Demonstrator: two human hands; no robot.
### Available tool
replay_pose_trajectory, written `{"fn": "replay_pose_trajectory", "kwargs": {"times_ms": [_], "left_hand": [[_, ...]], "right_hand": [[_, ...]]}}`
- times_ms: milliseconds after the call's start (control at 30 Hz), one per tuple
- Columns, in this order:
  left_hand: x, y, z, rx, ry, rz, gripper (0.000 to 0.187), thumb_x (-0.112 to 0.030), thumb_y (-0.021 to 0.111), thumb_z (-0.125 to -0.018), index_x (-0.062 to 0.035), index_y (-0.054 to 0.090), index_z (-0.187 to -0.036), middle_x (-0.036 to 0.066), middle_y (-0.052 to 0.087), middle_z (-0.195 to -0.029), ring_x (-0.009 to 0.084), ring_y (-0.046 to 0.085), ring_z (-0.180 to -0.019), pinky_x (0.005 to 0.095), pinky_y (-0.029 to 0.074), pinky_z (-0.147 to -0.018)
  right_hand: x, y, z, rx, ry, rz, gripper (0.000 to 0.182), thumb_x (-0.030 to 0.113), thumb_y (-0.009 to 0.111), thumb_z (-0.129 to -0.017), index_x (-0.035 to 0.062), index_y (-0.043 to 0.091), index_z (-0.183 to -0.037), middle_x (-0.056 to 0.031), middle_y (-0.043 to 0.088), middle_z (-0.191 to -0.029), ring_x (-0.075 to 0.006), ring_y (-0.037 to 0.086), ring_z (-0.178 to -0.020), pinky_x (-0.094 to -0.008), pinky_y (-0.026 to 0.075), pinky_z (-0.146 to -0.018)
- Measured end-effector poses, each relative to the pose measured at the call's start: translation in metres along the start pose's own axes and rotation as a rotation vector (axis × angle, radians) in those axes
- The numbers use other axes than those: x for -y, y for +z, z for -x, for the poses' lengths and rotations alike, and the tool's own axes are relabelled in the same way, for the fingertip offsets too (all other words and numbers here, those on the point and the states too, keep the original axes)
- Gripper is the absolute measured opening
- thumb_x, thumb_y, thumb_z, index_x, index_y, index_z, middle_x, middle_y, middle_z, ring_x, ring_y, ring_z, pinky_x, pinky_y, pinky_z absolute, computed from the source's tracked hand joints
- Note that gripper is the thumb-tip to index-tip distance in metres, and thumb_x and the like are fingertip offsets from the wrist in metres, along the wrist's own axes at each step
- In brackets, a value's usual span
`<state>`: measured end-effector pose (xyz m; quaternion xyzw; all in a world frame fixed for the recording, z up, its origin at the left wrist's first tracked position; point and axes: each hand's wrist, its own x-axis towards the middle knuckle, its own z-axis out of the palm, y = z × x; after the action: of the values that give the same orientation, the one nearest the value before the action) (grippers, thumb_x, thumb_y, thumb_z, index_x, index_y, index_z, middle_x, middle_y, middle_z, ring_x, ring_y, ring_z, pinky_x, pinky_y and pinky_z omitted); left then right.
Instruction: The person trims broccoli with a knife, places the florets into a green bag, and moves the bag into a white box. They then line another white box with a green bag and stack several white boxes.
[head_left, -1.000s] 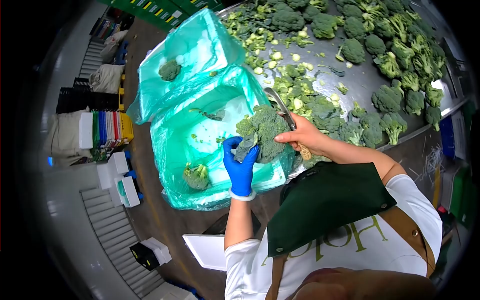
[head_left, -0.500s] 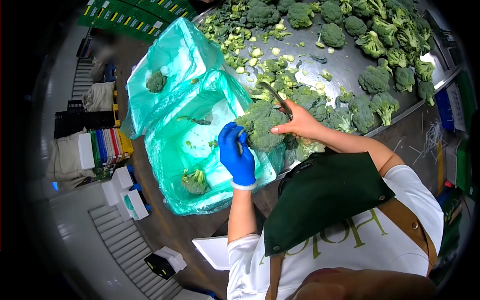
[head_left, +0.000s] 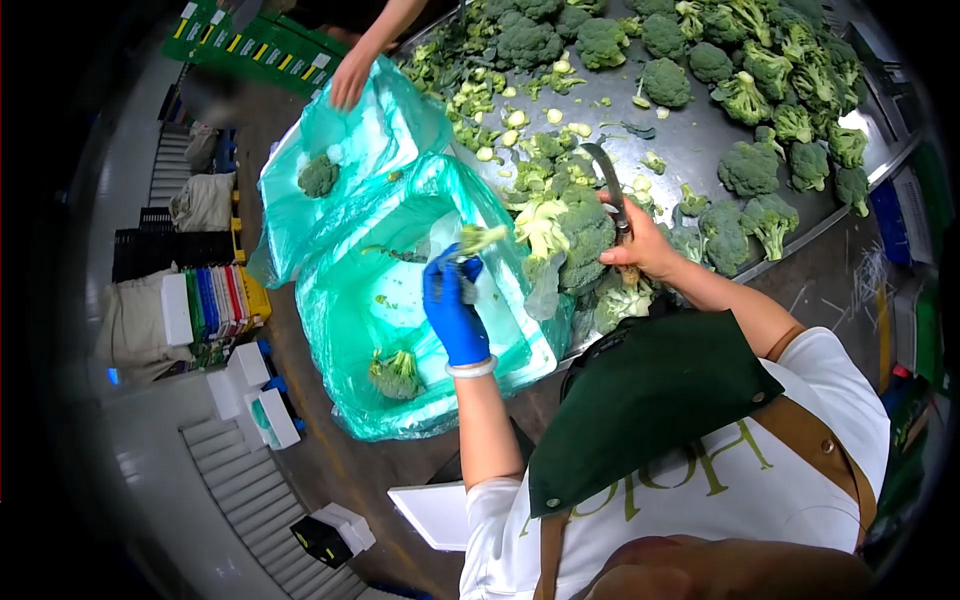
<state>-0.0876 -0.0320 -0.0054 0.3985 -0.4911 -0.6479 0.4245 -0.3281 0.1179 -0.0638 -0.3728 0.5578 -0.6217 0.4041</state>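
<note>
My left hand (head_left: 457,308), in a blue glove, is closed on a small broccoli piece (head_left: 482,238) that sticks up from its fingers, above the near box (head_left: 540,352) lined with green plastic. A curved knife (head_left: 615,190) is in my bare right hand (head_left: 645,248), blade pointing up and away. The thumb of that hand presses against a large broccoli head (head_left: 588,240), whose pale cut stems face left. Inside the near box lies one broccoli floret (head_left: 396,375) with some small scraps.
Another person's hand (head_left: 350,80) reaches over the far green-lined box (head_left: 400,125), which holds a floret (head_left: 319,176). The metal table (head_left: 690,135) carries piled broccoli heads (head_left: 770,65), cut stems and trimmings. Green crates (head_left: 265,45) stand at the back left.
My left hand has moved slightly left and now holds a small broccoli piece. The broccoli head and my right hand have shifted right, stems now showing. Another person's hand has appeared at the top.
</note>
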Motion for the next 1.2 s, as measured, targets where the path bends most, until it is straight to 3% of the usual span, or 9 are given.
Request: {"fn": "replay_pose_trajectory", "kwargs": {"times_ms": [100, 167, 300, 400, 500, 833, 967, 1100, 1200], "left_hand": [[-0.003, 0.033, 0.017, 0.038, 0.132, -0.395, 0.057, -0.012, 0.061, -0.093, -0.0056, 0.037, -0.145, 0.011, 0.046, -0.139, 0.0203, 0.050, -0.120, 0.0319, 0.043, -0.097], [-0.004, 0.045, 0.023, 0.122, 0.053, -0.093, 0.063, -0.022, 0.063, -0.093, -0.0083, 0.034, -0.147, 0.011, 0.043, -0.144, 0.0233, 0.047, -0.126, 0.0356, 0.040, -0.102], [0.041, 0.047, 0.052, 0.559, -0.715, 1.040, 0.062, -0.040, 0.050, -0.098, -0.0097, 0.030, -0.149, 0.012, 0.038, -0.149, 0.0308, 0.044, -0.132, 0.0485, 0.032, -0.113], [0.048, 0.046, 0.051, 0.485, -0.708, 1.213, 0.054, -0.035, 0.045, -0.100, -0.0063, 0.036, -0.145, 0.016, 0.044, -0.145, 0.0333, 0.046, -0.130, 0.0479, 0.038, -0.109], [0.046, 0.021, 0.049, 0.269, -0.622, 0.651, 0.050, -0.026, 0.044, -0.100, -0.0033, 0.037, -0.144, 0.017, 0.046, -0.142, 0.0325, 0.048, -0.129, 0.0483, 0.039, -0.108], [0.014, 0.035, 0.068, 0.386, -0.236, 0.030, 0.055, -0.006, 0.054, -0.093, -0.0057, 0.035, -0.145, 0.009, 0.049, -0.139, 0.0212, 0.050, -0.126, 0.0360, 0.043, -0.104], [0.001, 0.042, 0.073, 0.245, -0.457, 0.227, 0.066, -0.007, 0.061, -0.087, -0.0077, 0.032, -0.147, 0.009, 0.047, -0.140, 0.0232, 0.049, -0.127, 0.0382, 0.041, -0.105], [0.008, 0.018, 0.075, 0.219, -0.402, 0.152, 0.090, -0.016, 0.075, -0.074, -0.0074, 0.026, -0.150, 0.011, 0.045, -0.140, 0.0263, 0.047, -0.127, 0.0398, 0.038, -0.108], [-0.019, 0.025, 0.080, 0.185, -0.219, 0.059, 0.101, -0.020, 0.083, -0.066, -0.0056, 0.026, -0.149, 0.011, 0.047, -0.137, 0.0270, 0.048, -0.126, 0.0394, 0.038, -0.107]], "right_hand": [[0.022, -0.008, 0.001, 0.038, -0.285, -0.044, 0.088, 0.021, 0.087, -0.065, 0.0067, 0.038, -0.137, -0.0107, 0.049, -0.137, -0.0173, 0.055, -0.111, -0.0285, 0.047, -0.089], [0.046, -0.017, 0.004, 0.050, -0.525, 0.369, 0.085, 0.027, 0.087, -0.066, 0.0065, 0.040, -0.133, -0.0183, 0.052, -0.140, -0.0224, 0.069, -0.081, -0.0272, 0.054, -0.060], [0.048, 0.000, 0.011, -0.006, -0.967, 0.697, 0.068, 0.030, 0.080, -0.075, 0.0083, 0.045, -0.129, -0.0190, 0.056, -0.133, -0.0290, 0.070, -0.083, -0.0299, 0.055, -0.058], [0.054, 0.003, 0.025, 0.182, -0.751, 0.528, 0.054, 0.019, 0.078, -0.076, 0.0062, 0.052, -0.123, -0.0154, 0.058, -0.131, -0.0245, 0.070, -0.080, -0.0286, 0.055, -0.057], [0.062, -0.012, 0.021, 0.362, -0.569, 0.342, 0.044, 0.010, 0.077, -0.074, 0.0054, 0.059, -0.114, -0.0131, 0.059, -0.130, -0.0220, 0.070, -0.076, -0.0291, 0.054, -0.055], [0.080, 0.011, 0.002, 0.250, -0.834, 1.256, 0.046, 0.015, 0.061, -0.079, 0.0050, 0.059, -0.123, -0.0027, 0.062, -0.102, -0.0149, 0.061, -0.061, -0.0281, 0.049, -0.046], [0.075, 0.016, 0.005, 0.283, -0.779, 1.285, 0.052, 0.008, 0.061, -0.074, 0.0020, 0.056, -0.126, -0.0053, 0.064, -0.103, -0.0144, 0.061, -0.061, -0.0278, 0.050, -0.047], [0.037, -0.009, -0.005, 0.191, -0.145, 1.439, 0.046, 0.007, 0.056, -0.079, 0.0016, 0.053, -0.124, -0.0118, 0.061, -0.080, -0.0249, 0.063, -0.055, -0.0377, 0.049, -0.042], [0.021, -0.055, -0.020, 0.171, -0.136, 1.466, 0.051, 0.002, 0.059, -0.077, 0.0038, 0.051, -0.128, -0.0148, 0.066, -0.091, -0.0286, 0.066, -0.066, -0.0402, 0.054, -0.054]]}}
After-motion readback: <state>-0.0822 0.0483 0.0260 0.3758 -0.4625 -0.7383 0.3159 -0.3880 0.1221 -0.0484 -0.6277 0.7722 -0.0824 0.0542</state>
